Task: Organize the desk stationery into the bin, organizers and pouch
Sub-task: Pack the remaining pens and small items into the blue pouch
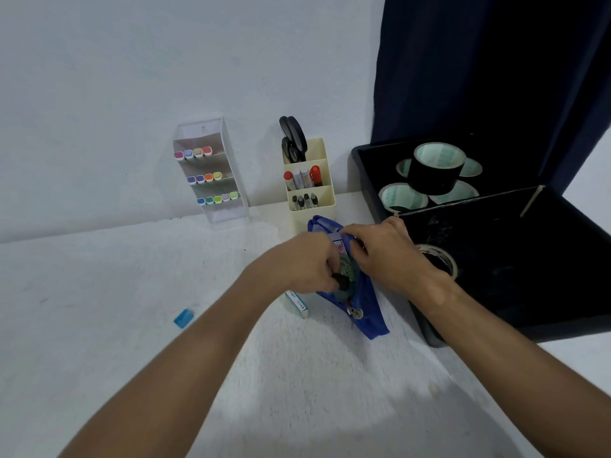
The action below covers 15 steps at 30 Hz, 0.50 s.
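A blue pouch (365,305) lies open on the white desk, just left of the black bin (515,259). My left hand (302,264) grips a small dark object at the pouch's mouth, its fingers curled round it. My right hand (386,256) pinches the pouch's right edge and holds the mouth apart. Small items show inside the pouch between my hands; I cannot tell what they are. A white eraser box (297,304) lies partly under my left hand. A small blue sharpener (183,318) sits alone on the desk to the left.
A clear tiered organizer (211,175) with coloured markers stands against the wall. A cream organizer (309,190) holds scissors (292,138), markers and pens. The bin holds black tape rolls (434,166) and a clear tape roll (439,259). A dark curtain (496,67) hangs behind.
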{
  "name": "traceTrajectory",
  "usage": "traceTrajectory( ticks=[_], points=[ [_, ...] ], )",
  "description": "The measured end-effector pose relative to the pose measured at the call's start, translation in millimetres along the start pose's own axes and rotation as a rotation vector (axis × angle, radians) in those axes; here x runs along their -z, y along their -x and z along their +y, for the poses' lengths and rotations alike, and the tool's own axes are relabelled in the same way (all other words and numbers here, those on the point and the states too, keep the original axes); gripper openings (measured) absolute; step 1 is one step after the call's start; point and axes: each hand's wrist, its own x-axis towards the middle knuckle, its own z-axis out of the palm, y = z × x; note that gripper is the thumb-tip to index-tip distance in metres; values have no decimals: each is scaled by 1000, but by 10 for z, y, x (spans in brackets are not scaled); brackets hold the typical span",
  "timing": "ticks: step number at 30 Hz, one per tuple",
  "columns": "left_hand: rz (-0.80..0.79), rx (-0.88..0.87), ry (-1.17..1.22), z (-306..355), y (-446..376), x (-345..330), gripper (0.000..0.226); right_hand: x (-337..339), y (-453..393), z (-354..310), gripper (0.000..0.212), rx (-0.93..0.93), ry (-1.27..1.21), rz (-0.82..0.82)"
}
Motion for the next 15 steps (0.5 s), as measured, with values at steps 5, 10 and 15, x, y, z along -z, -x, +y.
traceTrajectory(
  ticks=[5,10,15],
  points=[
    [24,-7,75,-111,-19,-83,31,-15,5,22,27,22,-2,17],
    [81,189,145,-645,227,-13,32,-24,17,6,27,57,-124,17],
    [139,518,121,-1276,578,-97,28,-54,25,-19,28,56,-152,-45]
  ],
)
